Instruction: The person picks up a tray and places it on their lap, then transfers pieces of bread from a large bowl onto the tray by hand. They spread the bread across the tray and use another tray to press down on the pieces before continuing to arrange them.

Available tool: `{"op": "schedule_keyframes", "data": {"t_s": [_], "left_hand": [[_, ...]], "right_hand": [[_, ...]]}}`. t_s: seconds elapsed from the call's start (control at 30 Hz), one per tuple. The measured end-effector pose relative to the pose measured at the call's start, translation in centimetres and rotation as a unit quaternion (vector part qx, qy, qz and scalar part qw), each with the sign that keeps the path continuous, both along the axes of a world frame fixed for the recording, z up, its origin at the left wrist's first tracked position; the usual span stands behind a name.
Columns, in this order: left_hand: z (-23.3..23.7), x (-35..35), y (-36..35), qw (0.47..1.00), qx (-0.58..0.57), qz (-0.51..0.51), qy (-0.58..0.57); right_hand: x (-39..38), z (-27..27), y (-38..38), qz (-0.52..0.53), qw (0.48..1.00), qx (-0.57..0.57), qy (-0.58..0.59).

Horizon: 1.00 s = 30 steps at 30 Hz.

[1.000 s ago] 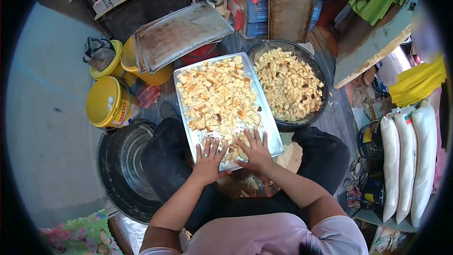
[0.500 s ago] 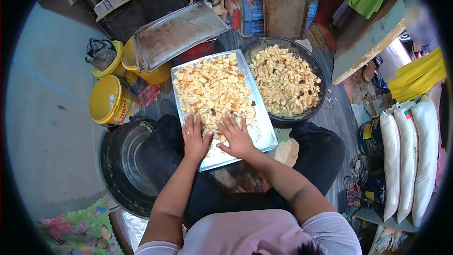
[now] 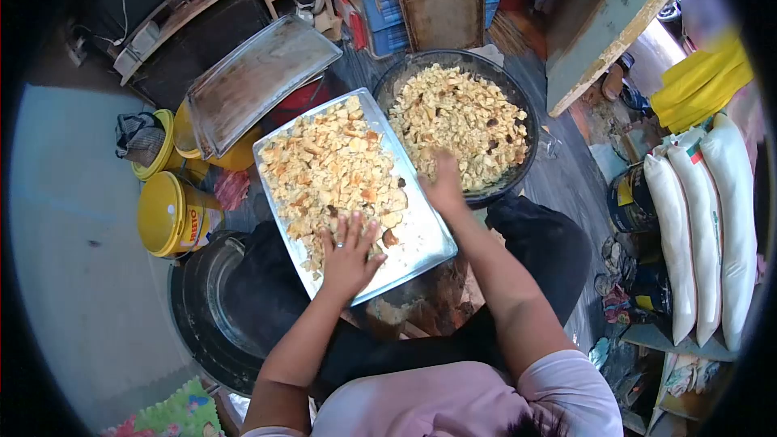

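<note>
A metal baking tray (image 3: 429, 247) lies across my lap, tilted a little in the view. Torn bread pieces (image 3: 324, 170) cover most of it, while its near right part shows bare metal. My left hand (image 3: 350, 255) rests with spread fingers on the near edge of the bread pieces, a ring on one finger. To the right stands a wide dark basin (image 3: 530, 146) full of a moist-looking mix of bread pieces (image 3: 465, 117). My right hand (image 3: 443, 184) is at the basin's near left edge, beside the tray; its fingers are blurred and partly turned away.
Stacked used trays (image 3: 259, 73) sit over yellow buckets at the left. A lidded yellow bucket (image 3: 166, 214) and an empty black basin (image 3: 202, 299) are nearer. Another tray (image 3: 441, 4) leans on blue drawers behind. White filled sacks (image 3: 688, 235) stand at the right.
My right hand has left the tray and moved right to the basin. The left hand stays on the bread pieces. Tray and basin appear further left as the view has turned.
</note>
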<state>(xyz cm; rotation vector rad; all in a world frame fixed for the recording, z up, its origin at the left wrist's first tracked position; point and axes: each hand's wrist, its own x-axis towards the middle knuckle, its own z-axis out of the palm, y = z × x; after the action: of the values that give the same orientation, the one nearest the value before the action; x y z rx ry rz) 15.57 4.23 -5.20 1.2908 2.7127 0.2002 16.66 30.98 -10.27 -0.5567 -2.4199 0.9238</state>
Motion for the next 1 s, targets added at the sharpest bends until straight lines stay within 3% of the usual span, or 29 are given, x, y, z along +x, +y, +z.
{"op": "schedule_keyframes", "data": {"t_s": [0.07,0.17,0.3,0.37,0.43,0.5,0.57,0.67,0.8,0.9,0.93,0.97,1.0], "left_hand": [[-0.7,0.2,1.4,1.000,0.012,0.002,-0.025],[-0.3,0.6,2.2,0.999,0.031,0.011,-0.023],[0.6,0.1,2.5,0.994,0.060,-0.002,-0.095],[0.8,-0.6,3.2,0.993,0.048,-0.002,-0.107],[0.7,-1.0,3.7,0.991,0.054,-0.019,-0.117],[0.8,-1.4,3.8,0.988,0.058,-0.012,-0.141],[0.4,-1.7,3.2,0.983,0.105,-0.011,-0.153],[0.0,-2.1,2.7,0.978,0.125,-0.002,-0.168],[0.8,-2.4,2.4,0.981,0.126,0.008,-0.149],[1.4,-2.8,1.4,0.980,0.144,0.039,-0.135],[1.9,-3.1,0.8,0.971,0.184,0.075,-0.135],[2.4,-3.5,0.2,0.959,0.224,0.109,-0.135],[3.0,-3.7,-0.4,0.938,0.283,0.142,-0.140]], "right_hand": [[0.1,-6.4,5.8,-0.091,0.992,-0.058,-0.066],[1.7,-10.0,11.7,-0.195,0.947,-0.076,-0.244],[-0.8,-11.3,15.0,-0.206,0.924,-0.010,-0.322],[-4.8,-11.2,15.4,-0.097,0.920,0.065,-0.374],[-8.5,-10.9,14.7,-0.079,0.914,0.002,-0.398],[-11.2,-11.5,13.9,-0.132,0.853,-0.051,-0.502],[-12.3,-13.3,13.8,-0.155,0.843,-0.014,-0.515],[-11.4,-16.9,16.4,-0.147,0.877,0.057,-0.454],[-9.1,-16.9,20.5,-0.104,0.913,0.063,-0.391],[-8.6,-17.5,23.4,-0.148,0.958,-0.126,-0.212],[-8.2,-11.6,20.7,-0.168,0.960,-0.180,-0.133],[-8.4,-10.5,20.7,-0.160,0.963,-0.176,-0.129],[-8.4,-9.3,21.1,-0.160,0.952,-0.251,-0.071]]}}
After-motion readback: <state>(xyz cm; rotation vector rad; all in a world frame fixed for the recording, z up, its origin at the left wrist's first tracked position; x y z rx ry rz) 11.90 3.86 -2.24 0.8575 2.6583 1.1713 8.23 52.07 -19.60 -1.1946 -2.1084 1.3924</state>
